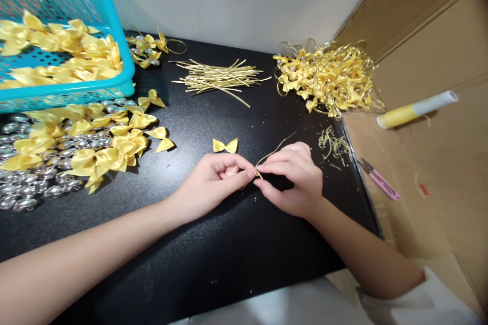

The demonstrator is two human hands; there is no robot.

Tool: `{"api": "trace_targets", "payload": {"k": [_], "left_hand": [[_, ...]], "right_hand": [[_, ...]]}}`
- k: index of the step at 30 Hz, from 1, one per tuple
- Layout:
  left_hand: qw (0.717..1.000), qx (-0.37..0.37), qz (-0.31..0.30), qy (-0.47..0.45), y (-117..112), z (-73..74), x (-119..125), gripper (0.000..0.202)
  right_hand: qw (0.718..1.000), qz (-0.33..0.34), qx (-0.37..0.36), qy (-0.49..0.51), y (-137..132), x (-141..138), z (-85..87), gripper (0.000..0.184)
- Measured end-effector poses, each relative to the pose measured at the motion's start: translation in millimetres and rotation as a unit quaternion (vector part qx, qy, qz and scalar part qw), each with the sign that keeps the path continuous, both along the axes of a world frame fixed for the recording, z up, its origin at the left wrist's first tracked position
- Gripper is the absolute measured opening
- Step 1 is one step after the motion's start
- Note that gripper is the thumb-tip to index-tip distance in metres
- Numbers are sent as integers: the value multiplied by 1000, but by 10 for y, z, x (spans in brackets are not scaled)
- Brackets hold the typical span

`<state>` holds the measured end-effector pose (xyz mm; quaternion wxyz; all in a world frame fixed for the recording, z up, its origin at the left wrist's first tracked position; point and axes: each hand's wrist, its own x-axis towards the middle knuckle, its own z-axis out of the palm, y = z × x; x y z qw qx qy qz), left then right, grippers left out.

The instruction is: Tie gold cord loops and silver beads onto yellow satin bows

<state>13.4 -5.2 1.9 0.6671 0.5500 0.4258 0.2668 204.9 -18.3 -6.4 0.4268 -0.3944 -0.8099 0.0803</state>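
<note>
Thumb and forefinger of my left hand [219, 183] are pinched on a thin gold cord [271, 153]. My right hand [292, 177] pinches the same cord close beside the left fingertips, and the two hands nearly meet. One end of the cord sticks up past my right fingers; the part between the fingertips is looped or crossed, too small to make out fully. Just beyond my left hand a single yellow ribbon bow [225, 145] lies on the black table [213, 264]. A bundle of gold cords [221, 78] lies farther back.
At the left stand a blue basket [127, 61] of yellow bows and a pile of silver beads [28, 190] with bows on top. Finished-looking bow loops [328, 76] are heaped at the back right. Cord scraps [333, 144], pink snips [379, 179] and a yellow-white roll [417, 109] lie to the right.
</note>
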Motion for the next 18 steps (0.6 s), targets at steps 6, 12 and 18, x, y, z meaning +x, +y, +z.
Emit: {"api": "trace_targets", "payload": {"k": [6, 12, 18], "left_hand": [[1000, 8, 7, -5, -14, -17, -14, 23], [999, 0, 12, -32, -26, -36, -11, 20], [1000, 18, 6, -25, -16, -35, -22, 19]], "right_hand": [[1000, 5, 3, 13, 17, 4, 11, 7], [997, 53, -40, 48, 34, 35, 38, 5], [993, 81, -76, 29, 57, 74, 25, 28]]}}
